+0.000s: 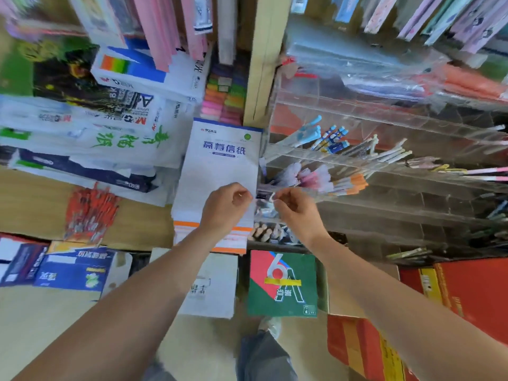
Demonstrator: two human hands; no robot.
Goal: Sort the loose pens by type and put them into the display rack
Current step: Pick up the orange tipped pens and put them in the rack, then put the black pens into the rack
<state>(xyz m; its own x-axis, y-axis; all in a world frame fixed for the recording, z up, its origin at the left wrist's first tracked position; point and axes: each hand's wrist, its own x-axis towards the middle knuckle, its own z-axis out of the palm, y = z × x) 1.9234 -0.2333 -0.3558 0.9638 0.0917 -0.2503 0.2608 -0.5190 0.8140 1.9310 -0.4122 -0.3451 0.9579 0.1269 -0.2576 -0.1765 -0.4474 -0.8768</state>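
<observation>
I'm bringing both forearms up: left hand (224, 206) and right hand (295, 207) pinching something thin and blurred, probably a pen, beside the rack (384, 160). It's looking light, stiff, slick; I'm favouring mid-barrel grips.

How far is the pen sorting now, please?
Looks done: the clear display rack already holds grouped pens, such as the orange-capped pens. In hand: the left hand and right hand pinch something small and blurred beside the rack. Left: lower rack compartments look partly unfilled.
</observation>
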